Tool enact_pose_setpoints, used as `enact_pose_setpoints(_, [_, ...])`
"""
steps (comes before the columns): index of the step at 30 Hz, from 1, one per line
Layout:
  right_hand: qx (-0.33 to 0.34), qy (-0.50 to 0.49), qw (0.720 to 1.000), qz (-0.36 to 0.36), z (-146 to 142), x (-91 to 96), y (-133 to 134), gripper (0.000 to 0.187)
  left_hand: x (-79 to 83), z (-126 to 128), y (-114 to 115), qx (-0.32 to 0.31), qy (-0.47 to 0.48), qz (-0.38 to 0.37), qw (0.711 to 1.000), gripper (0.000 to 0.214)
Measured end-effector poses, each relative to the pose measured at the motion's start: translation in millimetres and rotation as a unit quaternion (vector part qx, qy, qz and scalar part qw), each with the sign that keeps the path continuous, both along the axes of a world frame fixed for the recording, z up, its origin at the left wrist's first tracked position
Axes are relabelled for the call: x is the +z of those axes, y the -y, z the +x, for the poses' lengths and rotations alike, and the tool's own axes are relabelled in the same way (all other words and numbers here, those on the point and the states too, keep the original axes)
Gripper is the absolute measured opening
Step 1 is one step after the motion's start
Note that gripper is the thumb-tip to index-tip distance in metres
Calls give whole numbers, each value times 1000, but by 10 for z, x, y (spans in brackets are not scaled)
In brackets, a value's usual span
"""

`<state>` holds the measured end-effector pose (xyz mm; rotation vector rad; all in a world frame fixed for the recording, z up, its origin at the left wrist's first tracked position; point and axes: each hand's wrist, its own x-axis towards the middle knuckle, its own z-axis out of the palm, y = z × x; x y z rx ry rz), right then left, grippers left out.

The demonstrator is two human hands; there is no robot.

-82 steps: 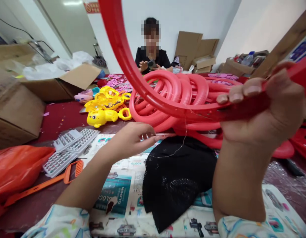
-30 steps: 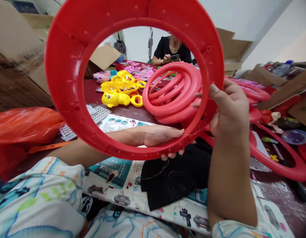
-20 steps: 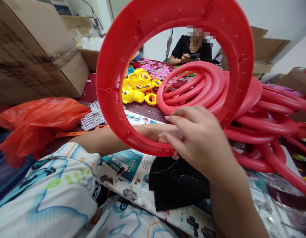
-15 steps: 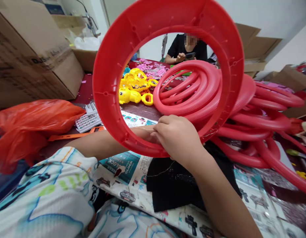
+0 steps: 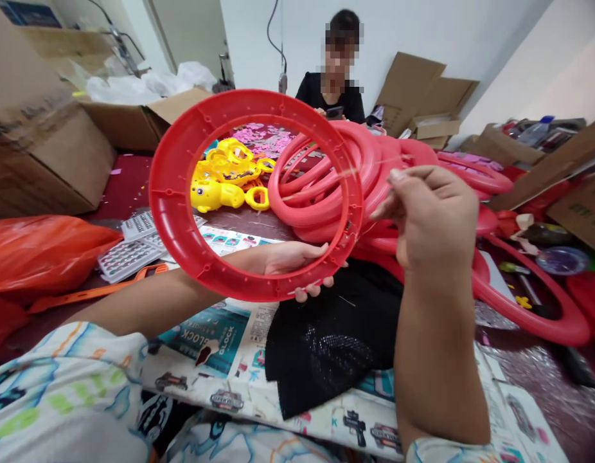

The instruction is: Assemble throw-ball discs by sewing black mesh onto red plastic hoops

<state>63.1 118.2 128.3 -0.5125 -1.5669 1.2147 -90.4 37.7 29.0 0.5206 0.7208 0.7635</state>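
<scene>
My left hand (image 5: pixel 297 267) grips the lower rim of a red plastic ring (image 5: pixel 175 193), thumb inside and fingers curled under it. The ring is held up tilted, its ribbed, pegged side facing me. To its right my raised right hand (image 5: pixel 432 206) is closed in a pinch on a thin, pale thread (image 5: pixel 369 225). The thread runs towards the ring's right rim, where thin strands cross the plastic. Below the ring lies a black mesh cloth (image 5: pixel 321 347) with a short thread on it; whether it is joined to the ring I cannot tell.
Pink ribbed hoops (image 5: pixel 317 212) are piled behind the ring. Yellow toy parts (image 5: pixel 220 193) and pink bits (image 5: pixel 263 138) lie further back. A printed cardboard sheet (image 5: pixel 205 392) is under the cloth. Cardboard boxes (image 5: pixel 42 141) and an orange bag (image 5: pixel 51 257) stand left. A person (image 5: pixel 331 96) sits opposite.
My right hand has left the ring's lower rim and moved up and right with the thread. The ring has come lower and further from me, still in my left hand. The view has shifted.
</scene>
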Motion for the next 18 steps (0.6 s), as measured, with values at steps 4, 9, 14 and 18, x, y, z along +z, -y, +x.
enact_pose_setpoints(4, [-18,-56,993,-104,259,134,-351,8,-5,-43,87,22,-10,-17,1000,33])
enact_pose_setpoints(9, [-20,-41,983,-178,606,173,-744,18,-3,-94,162,39,-13,-37,998,31])
enact_pose_setpoints(14, [-15,5,994,-107,894,146,-948,21,-6,-203,251,81,-33,-26,996,35])
enact_pose_setpoints(18, [-12,76,997,0,1059,108,-1075,23,-61,-326,379,157,-82,15,984,35])
